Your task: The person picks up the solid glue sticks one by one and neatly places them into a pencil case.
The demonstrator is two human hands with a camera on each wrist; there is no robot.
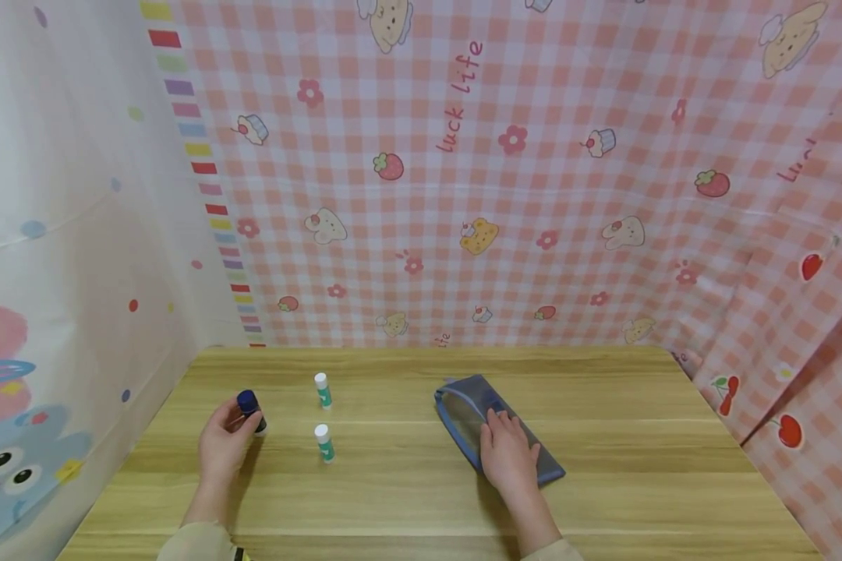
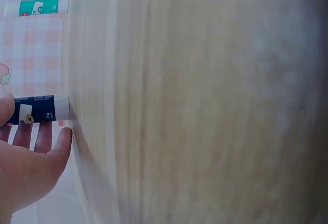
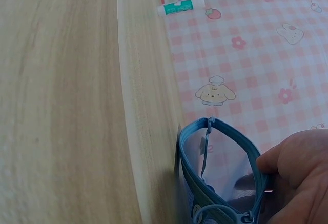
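Note:
My left hand (image 1: 226, 440) grips a dark blue glue stick (image 1: 248, 403) near the table's left side. In the left wrist view the thumb and fingers lie on either side of that glue stick (image 2: 38, 110), its white base end at the table. To the right of this hand stand two green-and-white glue sticks, one farther back (image 1: 323, 392) and one nearer (image 1: 325, 444). My right hand (image 1: 508, 452) pinches the edge of a blue-grey mesh zip pouch (image 1: 459, 413). Seen from the right wrist, the pouch's zippered mouth (image 3: 192, 175) gapes, with the zip pull at its near end.
A wood-grain table (image 1: 393, 499) carries everything. Behind it hangs a pink checked cloth (image 1: 421, 195) with cartoon prints, and a white printed cloth (image 1: 77, 234) covers the left side.

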